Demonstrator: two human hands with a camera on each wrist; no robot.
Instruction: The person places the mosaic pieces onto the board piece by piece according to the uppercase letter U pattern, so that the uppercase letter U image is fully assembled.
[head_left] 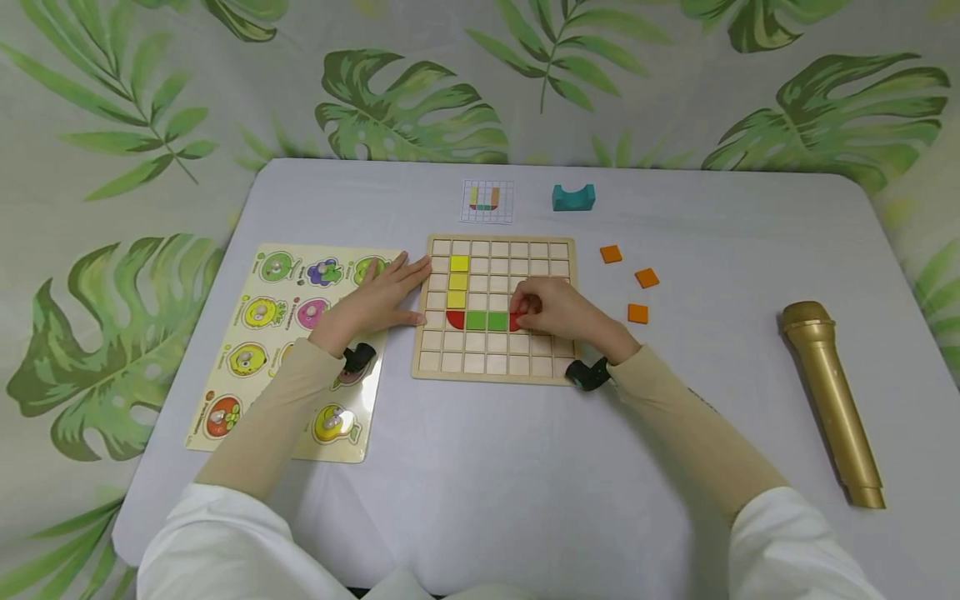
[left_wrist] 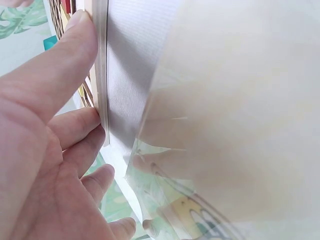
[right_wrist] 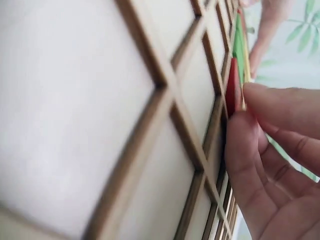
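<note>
A wooden grid board lies mid-table. My left hand has its fingers spread and steadies the board's left edge; the left wrist view shows the thumb and fingertips against that edge. With thumb and forefinger my right hand pinches a red quarter-round tile at its cell, partly hidden by the fingers. To its left in the same row are two green tiles and another red quarter-round tile. Above that one runs a column of three yellow tiles.
Three orange tiles lie right of the board. Behind it are a pattern card and a teal notched block. A fruit puzzle board lies under the left forearm, and a gold microphone at far right.
</note>
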